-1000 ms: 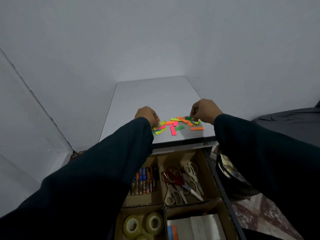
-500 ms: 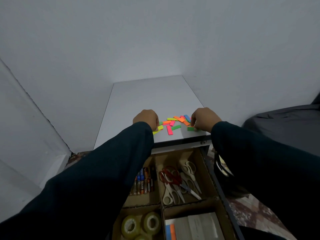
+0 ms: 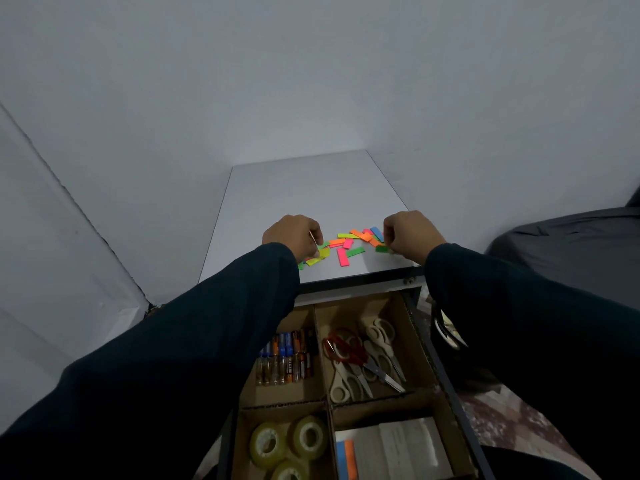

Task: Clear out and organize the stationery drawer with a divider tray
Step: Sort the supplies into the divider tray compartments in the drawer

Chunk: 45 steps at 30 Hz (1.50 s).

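On the white desktop (image 3: 311, 188), neon paper strips (image 3: 346, 245) are pinched by the left hand (image 3: 294, 235) at 9 o'clock and the right hand (image 3: 408, 232) at 3 o'clock.

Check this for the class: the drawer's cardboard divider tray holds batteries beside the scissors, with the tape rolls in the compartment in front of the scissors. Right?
One slip. The head view shows the tape rolls in the compartment in front of the batteries, not the scissors; paper pads sit in front of the scissors. The rest about the divider tray stands.
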{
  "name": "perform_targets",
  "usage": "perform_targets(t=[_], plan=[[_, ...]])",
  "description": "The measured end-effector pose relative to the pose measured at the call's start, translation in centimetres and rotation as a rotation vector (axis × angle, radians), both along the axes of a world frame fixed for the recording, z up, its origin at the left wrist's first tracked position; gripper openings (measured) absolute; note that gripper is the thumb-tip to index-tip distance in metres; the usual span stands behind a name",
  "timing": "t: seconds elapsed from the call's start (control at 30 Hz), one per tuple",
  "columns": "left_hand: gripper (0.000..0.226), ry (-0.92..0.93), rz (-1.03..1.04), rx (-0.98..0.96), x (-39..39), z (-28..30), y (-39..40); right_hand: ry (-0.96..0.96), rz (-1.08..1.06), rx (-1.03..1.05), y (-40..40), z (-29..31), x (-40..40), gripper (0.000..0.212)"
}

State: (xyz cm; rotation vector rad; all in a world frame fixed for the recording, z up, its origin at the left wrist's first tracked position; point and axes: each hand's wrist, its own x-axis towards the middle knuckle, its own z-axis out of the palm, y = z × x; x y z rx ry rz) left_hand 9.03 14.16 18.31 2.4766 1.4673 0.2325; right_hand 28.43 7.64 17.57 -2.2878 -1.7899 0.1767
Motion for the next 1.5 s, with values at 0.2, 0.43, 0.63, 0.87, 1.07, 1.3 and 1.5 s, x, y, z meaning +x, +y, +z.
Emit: perform_targets(t=[0.2,0.43,0.63,0.87,1.07,1.3,1.5], plan=[[0.017,0.087,-0.040,-0.015,-0.2,-0.9,-1.6,-0.011,0.048,0.008,-1.0,0.2,-0.8,0.013],[0.018,0.078,-0.013,0.007,-0.4,-1.3,-3.0,0.017,0.026,-0.030,-1.9,-0.2,-1.6,0.017],[0.022,-0.027,-0.025,-0.030,-0.7,-0.9,-4.9,0.145,0.007,0.030,-3.6,0.2,-2.2,0.014],[0.014,-0.169,0.039,-0.156,-2.0,-2.4,-8.2,0.434,-0.063,-0.051,-7.0,-0.9,-3.2,0.009],[0.013,-0.235,0.068,-0.283,-3.0,-5.2,-11.5,0.587,-0.072,-0.200,-10.7,-3.4,-5.4,0.009],[0.007,-0.255,0.133,-0.462,-4.6,-8.0,-14.2,0.727,-0.079,-0.411,-14.9,-6.7,-7.4,0.011],[0.016,-0.370,0.244,-0.526,-6.4,-9.6,-15.3,0.726,-0.117,-0.639,-17.0,-11.1,-9.3,0.018]])
